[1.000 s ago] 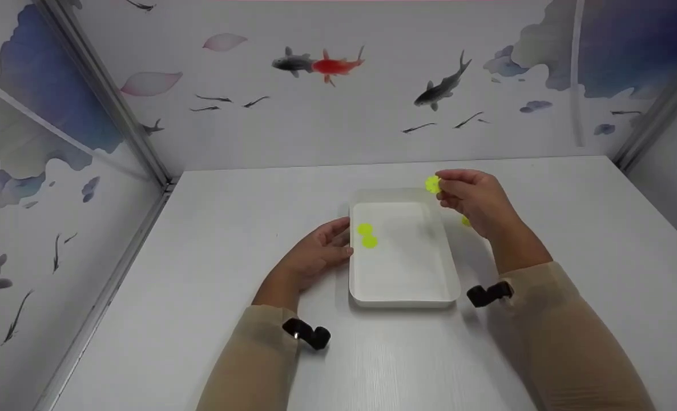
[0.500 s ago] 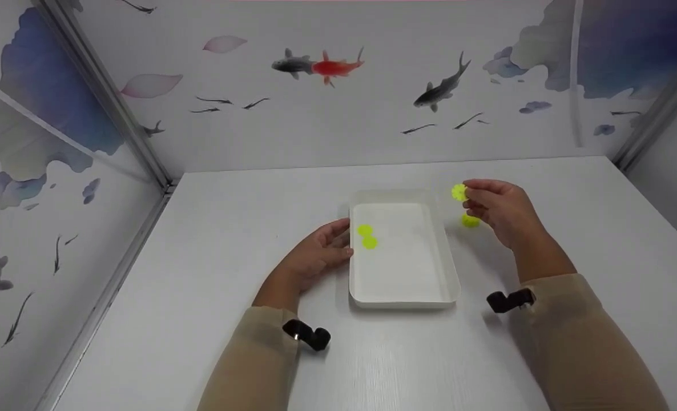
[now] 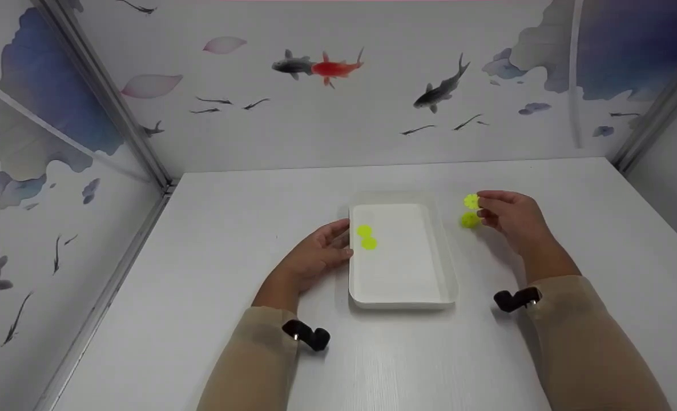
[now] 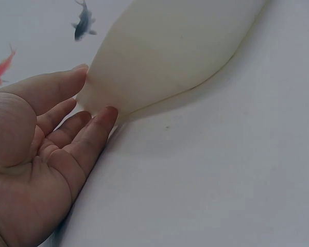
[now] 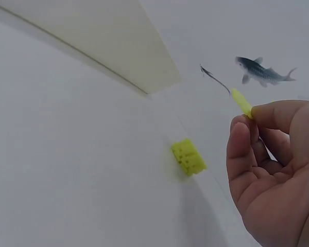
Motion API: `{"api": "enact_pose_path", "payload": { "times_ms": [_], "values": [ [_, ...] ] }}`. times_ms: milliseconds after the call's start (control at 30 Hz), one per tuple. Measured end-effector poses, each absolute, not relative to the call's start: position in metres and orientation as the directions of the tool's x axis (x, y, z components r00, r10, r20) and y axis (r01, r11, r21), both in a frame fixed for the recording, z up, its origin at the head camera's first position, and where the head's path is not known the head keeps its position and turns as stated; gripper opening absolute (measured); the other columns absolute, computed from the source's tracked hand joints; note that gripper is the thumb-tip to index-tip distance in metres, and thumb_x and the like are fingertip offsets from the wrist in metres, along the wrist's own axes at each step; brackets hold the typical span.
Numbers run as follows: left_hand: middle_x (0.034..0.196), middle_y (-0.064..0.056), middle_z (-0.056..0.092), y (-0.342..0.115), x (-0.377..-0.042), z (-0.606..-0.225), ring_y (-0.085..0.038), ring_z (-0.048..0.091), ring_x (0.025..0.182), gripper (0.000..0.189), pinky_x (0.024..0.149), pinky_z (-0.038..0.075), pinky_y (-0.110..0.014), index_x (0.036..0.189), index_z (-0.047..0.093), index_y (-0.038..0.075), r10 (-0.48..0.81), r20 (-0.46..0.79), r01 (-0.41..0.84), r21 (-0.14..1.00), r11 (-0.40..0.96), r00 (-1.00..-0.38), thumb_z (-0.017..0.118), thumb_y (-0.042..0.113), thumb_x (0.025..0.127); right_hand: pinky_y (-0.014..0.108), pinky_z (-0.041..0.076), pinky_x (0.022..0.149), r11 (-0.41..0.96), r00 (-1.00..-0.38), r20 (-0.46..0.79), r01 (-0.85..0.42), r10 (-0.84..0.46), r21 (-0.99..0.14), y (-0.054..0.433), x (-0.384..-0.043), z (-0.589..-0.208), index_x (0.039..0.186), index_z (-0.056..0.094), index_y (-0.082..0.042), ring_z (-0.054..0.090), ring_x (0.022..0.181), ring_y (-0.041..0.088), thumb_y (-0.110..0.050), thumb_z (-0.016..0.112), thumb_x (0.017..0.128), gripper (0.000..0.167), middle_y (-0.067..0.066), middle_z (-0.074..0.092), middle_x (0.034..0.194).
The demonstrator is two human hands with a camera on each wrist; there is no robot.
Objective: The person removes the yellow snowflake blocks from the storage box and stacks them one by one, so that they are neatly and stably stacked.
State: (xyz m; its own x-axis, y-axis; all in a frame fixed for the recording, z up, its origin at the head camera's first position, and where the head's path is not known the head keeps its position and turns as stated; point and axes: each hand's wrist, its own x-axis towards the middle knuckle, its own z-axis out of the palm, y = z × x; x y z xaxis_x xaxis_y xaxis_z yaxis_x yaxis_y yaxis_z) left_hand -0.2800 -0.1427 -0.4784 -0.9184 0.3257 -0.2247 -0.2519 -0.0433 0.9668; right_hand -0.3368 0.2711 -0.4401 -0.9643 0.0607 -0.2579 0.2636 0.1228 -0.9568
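Observation:
Between thumb and fingertips, my right hand [image 3: 512, 220] pinches a thin yellow notched disc [image 3: 471, 201], seen nearly edge-on in the right wrist view. Just below it, a short yellow stack of notched discs [image 5: 189, 157] stands on the table to the right of the tray. A shallow white rectangular tray [image 3: 401, 305] lies in the middle, with two yellow discs [image 3: 369, 244] inside near its left wall, their edges meeting. My left hand [image 3: 318, 251] rests its fingertips and thumb against the outside of the tray's left wall, fingers spread and fairly straight.
The white table [image 3: 213, 285] runs back to a wall [image 3: 373, 131] printed with fish and leaves. A second printed wall borders it on the left, with a metal frame [image 3: 144, 131] at the corner. Black wrist cameras [image 3: 307, 335] sit on both sleeves.
My right hand, holding the disc, has moved right and down from the tray's far right corner to just above the yellow stack. The left hand and tray stay in place.

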Motion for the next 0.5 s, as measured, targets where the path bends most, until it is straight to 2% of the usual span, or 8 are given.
{"api": "enact_pose_path", "payload": {
  "times_ms": [233, 500],
  "values": [
    [0.171, 0.003, 0.042, -0.142, -0.281, -0.480, -0.017, 0.042, 0.159, 0.078, 0.119, 0.050, -0.037, 0.161, 0.046, 0.020, 0.323, -0.221, -0.252, 0.966, -0.057, -0.920, 0.076, -0.003, 0.093, 0.018, 0.059, 0.093, 0.281, -0.948, -0.303, 0.320, 0.102, -0.905, 0.277, -0.340, -0.453, 0.147, 0.062, -0.017, 0.062, 0.113, 0.018, -0.045, 0.066, 0.106, 0.050, -0.001, 0.060, 0.137],
    [0.171, 0.003, 0.043, -0.141, -0.281, -0.480, -0.017, 0.044, 0.158, 0.078, 0.120, 0.049, -0.037, 0.160, 0.048, 0.021, 0.315, -0.222, -0.252, 0.966, -0.056, -0.923, 0.077, -0.003, 0.093, 0.019, 0.058, 0.096, 0.304, -0.937, -0.328, 0.350, 0.123, -0.886, 0.277, -0.340, -0.460, 0.148, 0.062, -0.016, 0.057, 0.119, 0.020, -0.040, 0.066, 0.107, 0.047, 0.002, 0.057, 0.141]
  ]
}}
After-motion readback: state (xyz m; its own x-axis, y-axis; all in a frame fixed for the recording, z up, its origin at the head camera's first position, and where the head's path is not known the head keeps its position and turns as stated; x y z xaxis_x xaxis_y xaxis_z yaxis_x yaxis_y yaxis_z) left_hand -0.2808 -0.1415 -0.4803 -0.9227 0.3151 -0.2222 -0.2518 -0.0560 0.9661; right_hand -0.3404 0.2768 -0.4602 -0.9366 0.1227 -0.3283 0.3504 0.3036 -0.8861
